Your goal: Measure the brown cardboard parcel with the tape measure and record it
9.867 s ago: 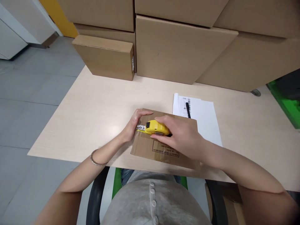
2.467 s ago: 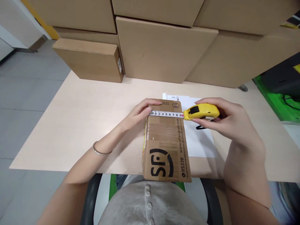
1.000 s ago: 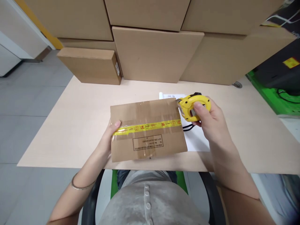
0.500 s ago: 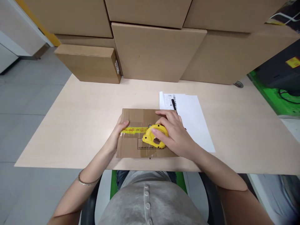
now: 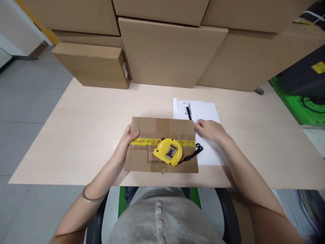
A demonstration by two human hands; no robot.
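A small cardboard box (image 5: 142, 128) with yellow printed tape across it is held at its left side by my left hand (image 5: 127, 140), thumb over the top edge. On the box lies a yellow tape measure (image 5: 164, 150), its black wrist strap (image 5: 191, 156) hanging past the right edge. My right hand (image 5: 210, 130) is curled closed beside the box's upper right corner, over white paper. One fingertip meets the box edge; what its fingers hold, if anything, is hidden. A black pen (image 5: 188, 113) lies on the paper (image 5: 210, 152), its lower end hidden by the box.
Large cardboard boxes (image 5: 170, 54) stand stacked along the back of the table (image 5: 88, 135). A flatter carton (image 5: 91, 67) leans at the back left. Past the table's right edge sits a dark object on a green surface (image 5: 291, 98). My lap is close to the front edge.
My right hand has let go of the tape measure, leaving it on the box, and moved right to the box's upper right corner. My left hand stays on the box.
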